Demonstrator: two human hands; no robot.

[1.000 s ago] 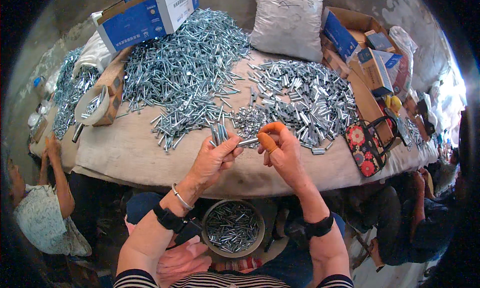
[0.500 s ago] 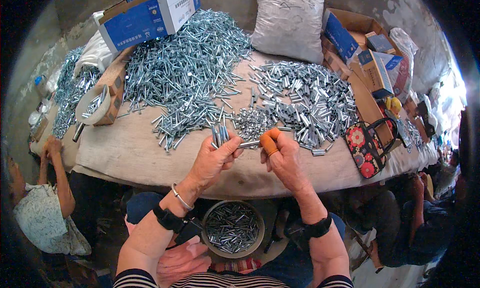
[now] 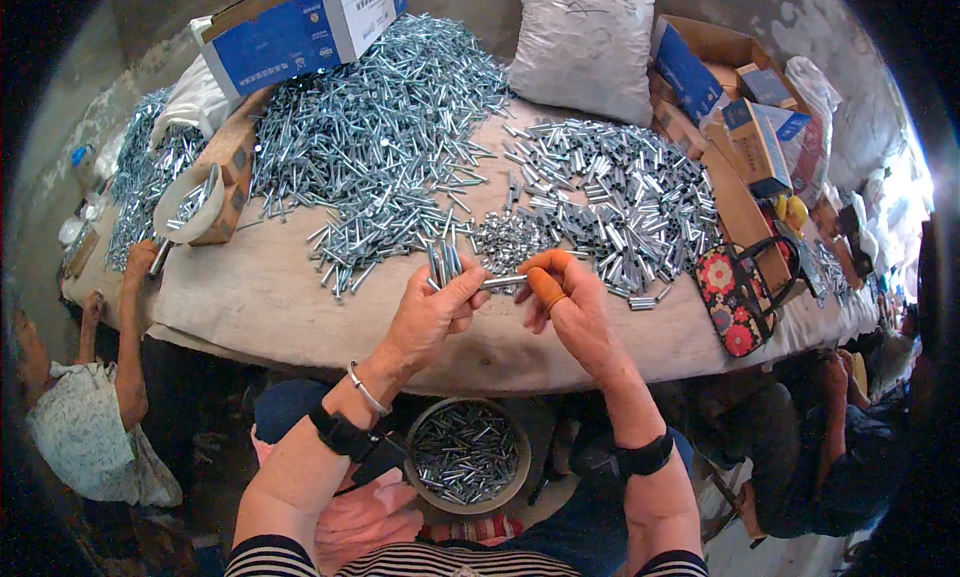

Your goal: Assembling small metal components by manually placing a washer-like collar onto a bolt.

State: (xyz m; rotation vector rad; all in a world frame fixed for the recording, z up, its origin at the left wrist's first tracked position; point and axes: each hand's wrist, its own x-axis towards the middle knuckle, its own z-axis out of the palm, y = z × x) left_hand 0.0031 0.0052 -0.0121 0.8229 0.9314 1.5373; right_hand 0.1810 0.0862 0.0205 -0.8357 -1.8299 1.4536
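Over the near edge of the cloth-covered table (image 3: 250, 287), my left hand (image 3: 430, 302) is closed round several silvery bolts (image 3: 445, 262) that stick up from its fingers. Its thumb and fingertips pin one more metal bolt (image 3: 503, 282), which lies level and points right. My right hand (image 3: 570, 302), with orange covers on thumb and forefinger, pinches at the right end of that bolt; the fingers partly hide the tip. Just beyond both hands lies a heap of small nuts (image 3: 505, 239). Short metal sleeves (image 3: 630, 202) are piled behind my right hand, and long bolts (image 3: 380, 147) behind my left.
A basin of finished-looking metal pieces (image 3: 468, 457) sits below the table edge between my arms. A flowered handbag (image 3: 735, 297) lies at the right. Blue-and-white cartons (image 3: 275, 47), a white sack (image 3: 585, 52) and a white bowl (image 3: 185, 207) stand farther back. A co-worker's arm (image 3: 130, 317) reaches in at left.
My right fingers have shifted and turned at the bolt's end, leaving more of the bolt showing. The left hand keeps its bolts. At left, the co-worker's hand has moved up near the bowl.
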